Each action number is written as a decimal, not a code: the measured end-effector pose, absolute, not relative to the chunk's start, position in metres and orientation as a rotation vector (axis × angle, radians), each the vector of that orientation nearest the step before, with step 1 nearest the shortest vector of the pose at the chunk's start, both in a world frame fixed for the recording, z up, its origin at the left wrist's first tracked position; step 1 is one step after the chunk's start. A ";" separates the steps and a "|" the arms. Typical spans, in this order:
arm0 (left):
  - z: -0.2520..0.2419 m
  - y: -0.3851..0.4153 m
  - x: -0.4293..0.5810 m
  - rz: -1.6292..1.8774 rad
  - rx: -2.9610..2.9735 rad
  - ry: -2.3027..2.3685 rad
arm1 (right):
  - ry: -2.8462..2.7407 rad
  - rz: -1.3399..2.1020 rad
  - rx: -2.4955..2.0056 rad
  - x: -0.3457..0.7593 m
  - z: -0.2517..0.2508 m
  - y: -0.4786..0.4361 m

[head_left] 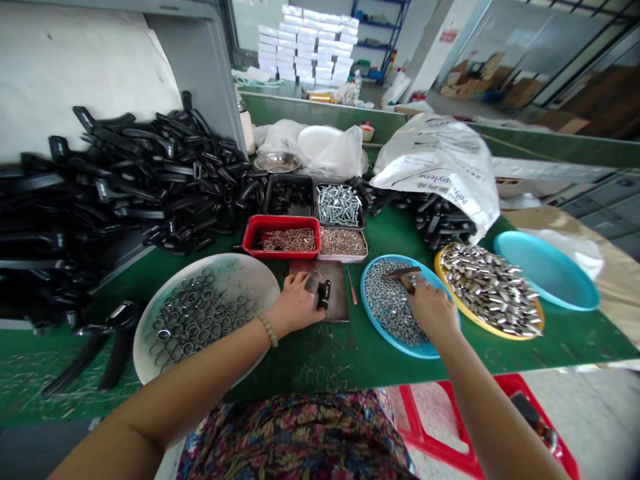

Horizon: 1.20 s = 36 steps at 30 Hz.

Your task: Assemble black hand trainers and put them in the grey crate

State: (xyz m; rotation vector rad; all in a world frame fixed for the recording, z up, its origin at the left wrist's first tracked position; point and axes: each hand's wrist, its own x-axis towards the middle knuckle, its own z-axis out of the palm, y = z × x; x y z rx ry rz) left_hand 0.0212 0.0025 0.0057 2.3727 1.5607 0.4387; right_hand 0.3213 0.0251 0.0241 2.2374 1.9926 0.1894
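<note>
Black plastic piece (324,294) sits at the fingertips of our left hand (295,305), held closed around it, with a round grey bit just beside it that we cannot make out clearly. Both lie above a dark metal sheet (334,301) on the green table (320,360). Our right hand (430,310) is over a blue tray (380,327) of small steel nuts, its fingers (411,288) curled and down among them, touching a flat dark strip (400,273); we cannot tell whether they have a firm hold on it. A thin orange-handled pick (353,287) lies between the metal sheet and the blue tray. Left of our left hand, a white bowl (250,280) holds metal rings, and a beaded bracelet (267,329) circles that wrist. Ahead, we have a red tray (250,235) of small pins, a tray of screws (340,206), and a black tray of dark parts (290,195). To the right sit a yellow plate (490,291) heaped with silver sleeves and a teal plate (545,270). A big heap of black plastic handles (125,180) fills the far left.
</note>
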 end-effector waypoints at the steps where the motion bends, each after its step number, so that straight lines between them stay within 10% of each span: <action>1: 0.005 0.003 0.021 0.453 2.371 1.562 | 1.971 0.122 2.242 0.326 0.023 0.022; 10: -0.001 0.004 0.021 0.496 2.333 1.585 | 2.810 -0.833 1.940 0.223 0.071 -0.019; 22: 0.012 0.008 0.019 0.415 2.341 1.428 | 2.164 -0.107 2.401 0.288 0.028 -0.012; 30: 0.058 0.024 0.008 0.766 0.634 0.880 | 1.918 0.050 2.704 0.420 0.032 0.055; 36: 0.069 0.016 0.043 1.003 0.436 1.007 | 1.842 -0.077 2.906 0.477 0.037 0.101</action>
